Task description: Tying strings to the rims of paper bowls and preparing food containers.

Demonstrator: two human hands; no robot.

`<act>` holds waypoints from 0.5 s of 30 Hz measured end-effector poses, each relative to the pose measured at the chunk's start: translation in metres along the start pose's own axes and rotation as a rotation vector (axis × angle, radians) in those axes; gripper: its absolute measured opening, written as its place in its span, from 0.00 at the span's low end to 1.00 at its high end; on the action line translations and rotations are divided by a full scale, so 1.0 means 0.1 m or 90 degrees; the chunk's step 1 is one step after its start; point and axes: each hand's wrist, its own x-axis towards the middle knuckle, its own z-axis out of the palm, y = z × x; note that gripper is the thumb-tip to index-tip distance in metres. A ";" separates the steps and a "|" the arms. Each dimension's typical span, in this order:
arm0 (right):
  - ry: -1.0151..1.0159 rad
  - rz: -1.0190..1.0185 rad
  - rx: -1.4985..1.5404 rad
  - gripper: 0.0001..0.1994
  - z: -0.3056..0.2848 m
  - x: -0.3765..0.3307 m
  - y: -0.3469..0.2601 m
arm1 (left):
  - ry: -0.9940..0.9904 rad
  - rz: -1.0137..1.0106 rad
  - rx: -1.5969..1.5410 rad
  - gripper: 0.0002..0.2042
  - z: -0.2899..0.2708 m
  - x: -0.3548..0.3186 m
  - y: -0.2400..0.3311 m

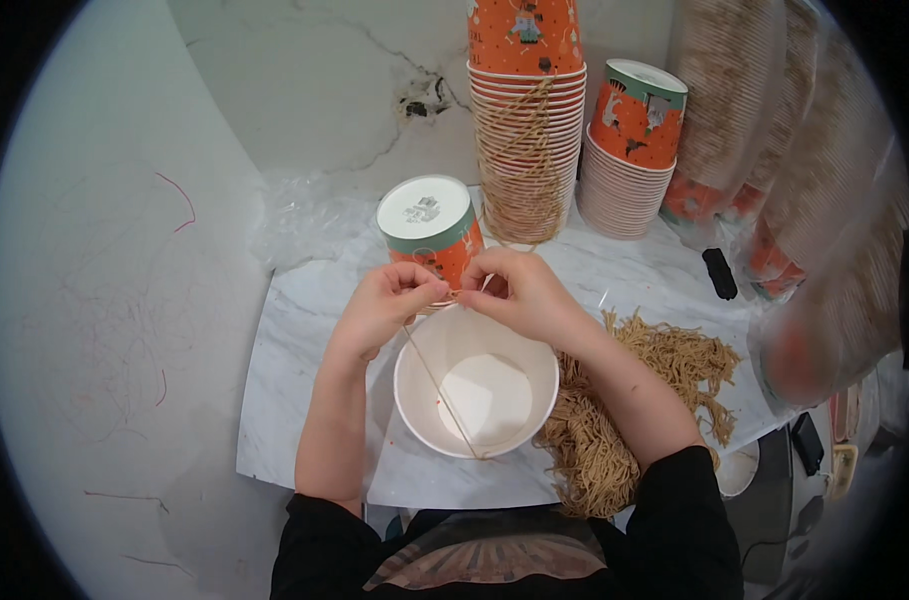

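An open paper bucket (414, 425), white inside, stands in front of me with its mouth up. At its far rim my left hand (389, 305) and my right hand (509, 290) meet, fingertips pinched close together on a thin tan string (437, 380). From the left fingers the string runs slantwise across the bucket's mouth to the near rim. The fingers hide the exact end or knot. Just beyond them sits an upside-down orange and green paper bucket (429, 225). A heap of tan strings (594, 440) lies beside the bucket, partly under my right forearm.
Behind stand a tall stack of orange buckets (524, 130) with strings draped over it and a shorter stack (629, 175). Plastic-wrapped stacks (794, 180) crowd the right. A small black object (719, 273) lies near them. Crumpled clear plastic (309, 220) is at the left.
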 end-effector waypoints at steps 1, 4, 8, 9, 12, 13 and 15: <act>-0.004 0.025 0.012 0.07 -0.01 0.00 0.01 | 0.000 0.002 -0.002 0.06 -0.02 0.01 -0.01; -0.018 0.066 0.024 0.07 -0.01 0.01 0.07 | -0.003 -0.001 -0.006 0.05 -0.03 0.02 -0.01; -0.047 0.098 0.055 0.04 -0.02 0.01 0.14 | -0.007 -0.009 -0.022 0.05 -0.01 0.02 0.00; -0.048 0.097 0.056 0.04 -0.03 0.02 0.13 | -0.006 -0.009 -0.022 0.05 -0.02 0.02 0.00; -0.082 0.133 0.109 0.07 -0.06 0.04 0.11 | -0.008 -0.014 -0.025 0.05 -0.04 0.03 -0.03; -0.096 0.137 0.119 0.06 -0.07 0.04 0.12 | -0.017 -0.016 -0.027 0.05 -0.05 0.04 -0.04; -0.109 0.142 0.128 0.06 -0.08 0.04 0.13 | -0.027 -0.019 -0.029 0.05 -0.05 0.04 -0.04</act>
